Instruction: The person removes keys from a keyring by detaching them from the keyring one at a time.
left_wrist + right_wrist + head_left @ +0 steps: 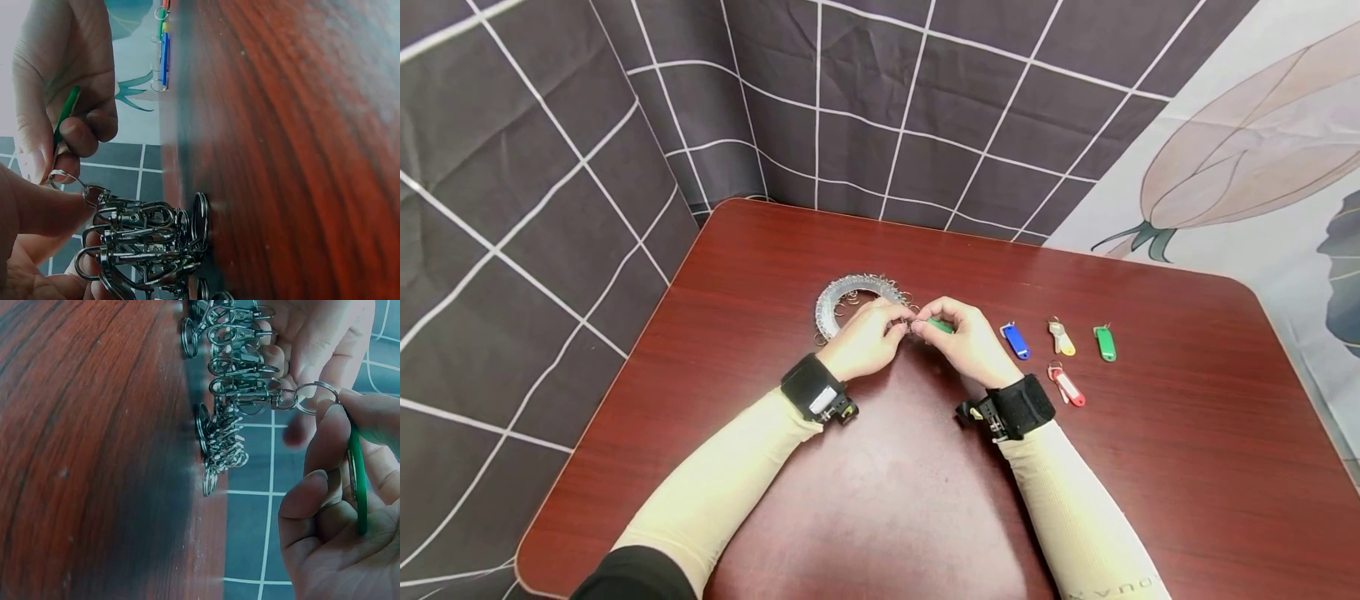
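Note:
A grey round hanger point(827, 308) bearing many metal snap hooks and split rings stands on the table in front of my left hand point(865, 337). That hand's thumb and fingers pinch the end of one snap hook point(256, 398) at the hanger's near right side. Curled round a green key tag point(942, 325), my right hand point(966, 342) also pinches the tag's split ring point(319, 383) between thumb and forefinger. In the right wrist view this ring overlaps the small end loop of the snap hook. A key lies flat along the tag, mostly hidden by the fingers.
To the right on the red-brown table point(1187, 400) lie a blue key tag point(1017, 342), a yellow one point(1067, 343) with a key, another green tag point(1105, 342) and a red tag point(1070, 389). A checked cloth point(865, 92) hangs behind the table.

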A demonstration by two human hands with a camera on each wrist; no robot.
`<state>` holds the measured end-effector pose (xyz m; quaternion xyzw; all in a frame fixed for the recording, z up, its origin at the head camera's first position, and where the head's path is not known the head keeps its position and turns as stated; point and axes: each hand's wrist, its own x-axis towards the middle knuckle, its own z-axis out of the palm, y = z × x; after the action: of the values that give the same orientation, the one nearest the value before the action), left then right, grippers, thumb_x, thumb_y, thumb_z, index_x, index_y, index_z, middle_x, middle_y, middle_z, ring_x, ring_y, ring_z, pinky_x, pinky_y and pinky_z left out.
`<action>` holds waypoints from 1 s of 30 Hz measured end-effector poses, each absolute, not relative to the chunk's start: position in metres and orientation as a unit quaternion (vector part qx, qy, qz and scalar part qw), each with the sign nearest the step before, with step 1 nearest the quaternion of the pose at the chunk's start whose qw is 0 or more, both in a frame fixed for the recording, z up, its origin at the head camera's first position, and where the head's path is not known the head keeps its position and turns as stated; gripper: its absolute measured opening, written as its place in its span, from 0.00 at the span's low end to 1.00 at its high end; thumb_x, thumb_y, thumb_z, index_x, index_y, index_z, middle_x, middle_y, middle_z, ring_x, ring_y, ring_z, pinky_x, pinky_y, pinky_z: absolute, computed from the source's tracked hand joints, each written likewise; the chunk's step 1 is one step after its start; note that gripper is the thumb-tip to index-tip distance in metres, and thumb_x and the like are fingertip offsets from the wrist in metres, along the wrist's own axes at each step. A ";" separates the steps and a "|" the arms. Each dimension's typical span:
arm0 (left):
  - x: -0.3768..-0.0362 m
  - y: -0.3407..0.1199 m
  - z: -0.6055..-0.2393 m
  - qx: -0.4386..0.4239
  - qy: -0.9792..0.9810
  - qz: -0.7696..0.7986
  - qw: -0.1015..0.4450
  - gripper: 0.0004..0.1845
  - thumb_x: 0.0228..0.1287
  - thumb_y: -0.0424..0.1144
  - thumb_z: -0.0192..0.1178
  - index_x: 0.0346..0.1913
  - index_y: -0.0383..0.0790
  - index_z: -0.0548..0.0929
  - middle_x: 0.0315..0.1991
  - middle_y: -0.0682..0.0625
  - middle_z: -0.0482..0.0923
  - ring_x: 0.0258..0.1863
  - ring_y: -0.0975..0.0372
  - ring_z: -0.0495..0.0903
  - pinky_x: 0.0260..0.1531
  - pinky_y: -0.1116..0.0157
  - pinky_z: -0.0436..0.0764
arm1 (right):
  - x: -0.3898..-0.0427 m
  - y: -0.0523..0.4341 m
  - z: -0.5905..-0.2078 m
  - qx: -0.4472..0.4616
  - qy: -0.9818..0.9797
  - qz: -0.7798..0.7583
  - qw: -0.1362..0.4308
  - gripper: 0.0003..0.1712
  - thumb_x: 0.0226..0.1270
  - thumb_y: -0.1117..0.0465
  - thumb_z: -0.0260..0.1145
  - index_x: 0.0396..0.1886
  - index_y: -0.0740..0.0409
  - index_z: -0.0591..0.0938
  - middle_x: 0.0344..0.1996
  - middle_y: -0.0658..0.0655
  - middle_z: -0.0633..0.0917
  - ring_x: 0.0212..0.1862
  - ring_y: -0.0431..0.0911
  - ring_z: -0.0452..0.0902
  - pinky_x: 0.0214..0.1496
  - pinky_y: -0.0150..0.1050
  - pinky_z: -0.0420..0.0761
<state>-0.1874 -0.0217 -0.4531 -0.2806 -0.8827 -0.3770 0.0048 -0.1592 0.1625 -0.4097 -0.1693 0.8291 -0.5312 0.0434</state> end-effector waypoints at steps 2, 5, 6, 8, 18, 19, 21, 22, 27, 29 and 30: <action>-0.188 -0.021 -0.454 -0.283 -0.880 -0.381 0.004 0.09 0.67 0.33 0.56 0.46 0.42 0.84 0.39 0.51 0.79 0.41 0.62 0.73 0.43 0.65 0.72 | -0.158 0.163 -0.409 -0.169 0.833 -0.526 0.039 0.06 0.65 0.67 0.66 0.38 0.67 0.81 0.31 0.67 0.82 0.31 0.49 0.76 0.32 0.31 0.73; -0.188 -0.020 -0.455 -0.271 -0.875 -0.401 0.005 0.06 0.66 0.33 0.58 0.41 0.42 0.84 0.35 0.52 0.76 0.36 0.63 0.73 0.38 0.66 0.73 | -0.159 0.164 -0.410 -0.163 0.839 -0.518 0.027 0.06 0.65 0.67 0.66 0.38 0.66 0.81 0.32 0.64 0.83 0.31 0.46 0.75 0.32 0.30 0.73; -0.188 -0.019 -0.455 -0.264 -0.874 -0.408 0.007 0.05 0.66 0.33 0.59 0.40 0.42 0.84 0.34 0.52 0.76 0.35 0.64 0.73 0.37 0.67 0.73 | -0.160 0.164 -0.411 -0.160 0.842 -0.514 0.024 0.06 0.65 0.67 0.66 0.38 0.66 0.81 0.32 0.62 0.83 0.31 0.46 0.74 0.32 0.30 0.73; -0.188 -0.019 -0.455 -0.251 -0.872 -0.421 0.012 0.04 0.65 0.33 0.59 0.39 0.42 0.84 0.33 0.53 0.76 0.33 0.65 0.74 0.35 0.68 0.74 | -0.164 0.167 -0.419 -0.155 0.847 -0.509 0.020 0.06 0.64 0.65 0.67 0.38 0.64 0.82 0.32 0.61 0.83 0.30 0.45 0.72 0.30 0.31 0.71; -0.187 -0.018 -0.456 -0.207 -0.860 -0.464 0.046 0.03 0.64 0.32 0.60 0.37 0.43 0.82 0.27 0.54 0.79 0.28 0.65 0.78 0.31 0.69 0.76 | -0.178 0.175 -0.445 -0.132 0.848 -0.513 0.033 0.09 0.62 0.57 0.70 0.38 0.58 0.83 0.27 0.59 0.83 0.29 0.51 0.77 0.28 0.31 0.72; -0.186 -0.019 -0.456 -0.203 -0.862 -0.463 0.048 0.03 0.64 0.32 0.60 0.37 0.43 0.82 0.27 0.55 0.78 0.27 0.65 0.78 0.31 0.68 0.76 | -0.178 0.175 -0.446 -0.134 0.848 -0.512 0.035 0.09 0.63 0.57 0.70 0.37 0.57 0.83 0.26 0.59 0.83 0.30 0.52 0.77 0.28 0.31 0.72; -0.186 -0.019 -0.455 -0.200 -0.863 -0.462 0.049 0.03 0.65 0.32 0.59 0.38 0.43 0.81 0.27 0.55 0.78 0.27 0.65 0.78 0.30 0.68 0.76 | -0.178 0.174 -0.447 -0.141 0.850 -0.507 0.036 0.08 0.64 0.56 0.69 0.36 0.56 0.83 0.25 0.58 0.82 0.29 0.52 0.77 0.26 0.32 0.71; -0.185 -0.019 -0.455 -0.200 -0.862 -0.463 0.049 0.03 0.65 0.32 0.59 0.38 0.43 0.81 0.27 0.55 0.78 0.27 0.65 0.78 0.30 0.67 0.76 | -0.178 0.174 -0.447 -0.144 0.850 -0.505 0.034 0.07 0.64 0.57 0.69 0.36 0.56 0.83 0.24 0.57 0.82 0.28 0.51 0.76 0.26 0.33 0.70; -0.185 -0.019 -0.455 -0.203 -0.858 -0.470 0.048 0.03 0.65 0.31 0.58 0.38 0.42 0.80 0.27 0.54 0.78 0.27 0.65 0.77 0.30 0.67 0.76 | -0.177 0.174 -0.448 -0.156 0.852 -0.498 0.028 0.05 0.67 0.58 0.66 0.35 0.54 0.82 0.22 0.54 0.80 0.26 0.49 0.75 0.24 0.34 0.68; -0.186 -0.018 -0.455 -0.201 -0.857 -0.472 0.045 0.03 0.64 0.31 0.58 0.38 0.42 0.80 0.27 0.54 0.78 0.27 0.65 0.77 0.30 0.67 0.76 | -0.177 0.174 -0.448 -0.158 0.848 -0.505 0.032 0.04 0.67 0.59 0.65 0.35 0.55 0.81 0.23 0.54 0.80 0.27 0.51 0.76 0.25 0.34 0.69; -0.186 -0.018 -0.455 -0.200 -0.857 -0.473 0.044 0.03 0.64 0.31 0.58 0.38 0.42 0.80 0.27 0.54 0.77 0.27 0.65 0.77 0.30 0.67 0.76 | -0.177 0.174 -0.448 -0.157 0.845 -0.509 0.034 0.04 0.68 0.60 0.65 0.35 0.56 0.80 0.23 0.55 0.80 0.28 0.53 0.76 0.26 0.33 0.70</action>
<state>-0.1856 -0.0183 -0.4550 -0.1997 -0.8572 -0.4727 0.0442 -0.1773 0.1735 -0.4484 -0.1575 0.8454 -0.5093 0.0336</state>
